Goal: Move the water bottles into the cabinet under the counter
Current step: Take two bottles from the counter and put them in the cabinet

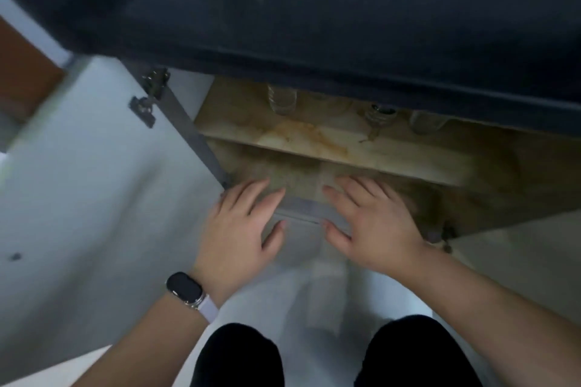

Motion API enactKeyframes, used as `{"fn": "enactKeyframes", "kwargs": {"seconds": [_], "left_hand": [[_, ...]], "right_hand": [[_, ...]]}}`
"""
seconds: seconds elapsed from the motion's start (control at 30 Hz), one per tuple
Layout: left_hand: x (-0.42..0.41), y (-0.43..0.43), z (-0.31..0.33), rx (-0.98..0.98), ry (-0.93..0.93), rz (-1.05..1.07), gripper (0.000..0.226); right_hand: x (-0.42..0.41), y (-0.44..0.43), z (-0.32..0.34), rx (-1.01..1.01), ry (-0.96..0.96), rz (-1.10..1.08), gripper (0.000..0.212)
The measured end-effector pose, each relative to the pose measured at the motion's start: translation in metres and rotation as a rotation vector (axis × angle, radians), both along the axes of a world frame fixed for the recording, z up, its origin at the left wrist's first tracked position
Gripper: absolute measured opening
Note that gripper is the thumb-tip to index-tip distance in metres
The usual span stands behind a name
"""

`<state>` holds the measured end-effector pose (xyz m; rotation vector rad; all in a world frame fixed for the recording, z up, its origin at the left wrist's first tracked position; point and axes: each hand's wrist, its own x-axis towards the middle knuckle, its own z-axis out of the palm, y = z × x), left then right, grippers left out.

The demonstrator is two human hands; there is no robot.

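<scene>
water bottles [282, 99] upper centre: tops hidden behind dark counter [345, 25] edge, count unclear | whole frame motion-blurred | forearms cut by lower edge | cabinet right side in shadow

No text, label, brand, number or sign is showing legibly anywhere. The watch [184, 289] at the lower left of the frame is showing a dark, blank face, and the bottles [282, 99] at upper center are appearing too blurred for any label.

Bare forearms, a black-faced watch [184, 288] (pale lilac strap), black trousers [239, 358].
</scene>
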<state>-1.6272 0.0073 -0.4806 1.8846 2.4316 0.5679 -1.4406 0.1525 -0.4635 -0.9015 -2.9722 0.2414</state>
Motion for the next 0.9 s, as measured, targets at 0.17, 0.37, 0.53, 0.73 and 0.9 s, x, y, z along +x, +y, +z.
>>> {"fn": "enactKeyframes", "kwargs": {"seconds": [0.17, 0.37, 0.53, 0.73, 0.9], "left_hand": [[0.025, -0.028, 0.095, -0.058, -0.026, -0.027, 0.042], [0.05, -0.04, 0.213, -0.086, -0.014, -0.112, 0.043], [0.056, -0.046, 0.283, -0.046, -0.018, -0.149, 0.044], [0.059, -0.042, 0.341, 0.009, 0.081, -0.318, 0.045], [0.073, -0.028, 0.372, 0.033, 0.119, -0.457, 0.048]], "right_hand": [[0.027, -0.024, 0.102, -0.034, -0.109, 0.029, 0.056], [0.052, -0.043, 0.224, -0.023, -0.107, -0.035, 0.058], [0.066, -0.067, 0.303, 0.03, -0.042, -0.104, 0.057], [0.082, -0.101, 0.364, 0.102, -0.071, -0.233, 0.056], [0.112, -0.134, 0.404, 0.173, -0.082, -0.409, 0.055]]}}
